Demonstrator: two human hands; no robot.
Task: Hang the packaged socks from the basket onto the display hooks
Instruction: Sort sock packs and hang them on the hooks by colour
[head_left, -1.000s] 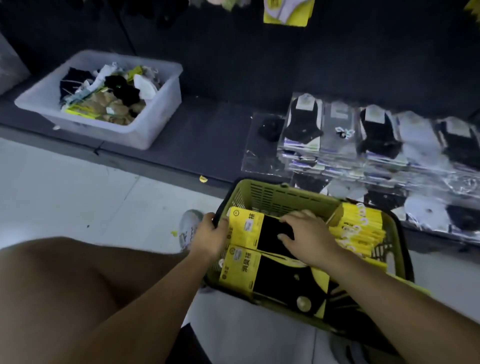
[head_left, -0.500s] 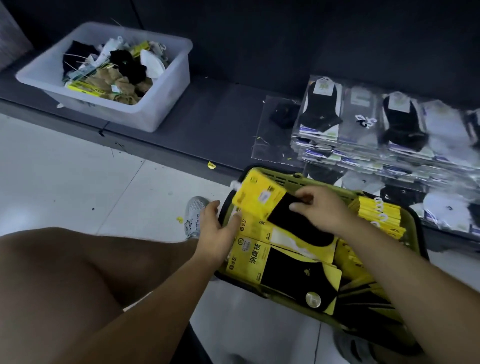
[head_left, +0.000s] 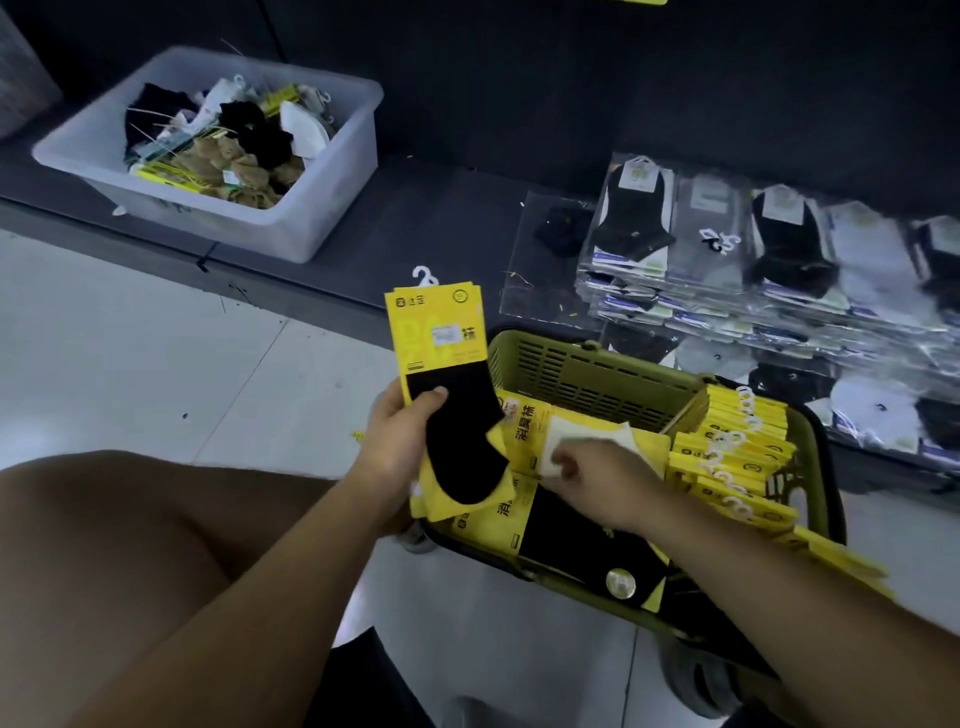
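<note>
**Fig. Sock packs taken from the basket, head view.**
Your left hand (head_left: 400, 441), at 7 o'clock of centre, grips a black-sock pack (head_left: 441, 364) upright by its lower half, thumb across the sock and white hanger hook (head_left: 425, 275) uppermost, at the 9 o'clock edge of the green basket (head_left: 597, 374). Your right hand (head_left: 597, 480) reaches into the basket, fingers curled, pinching a white-sock pack (head_left: 582, 436) that lies on other packs. More yellow packs (head_left: 727, 462) stand on edge at the basket's 3 o'clock side. A clear bin (head_left: 337, 208) of loose socks sits at 10 o'clock.
</note>
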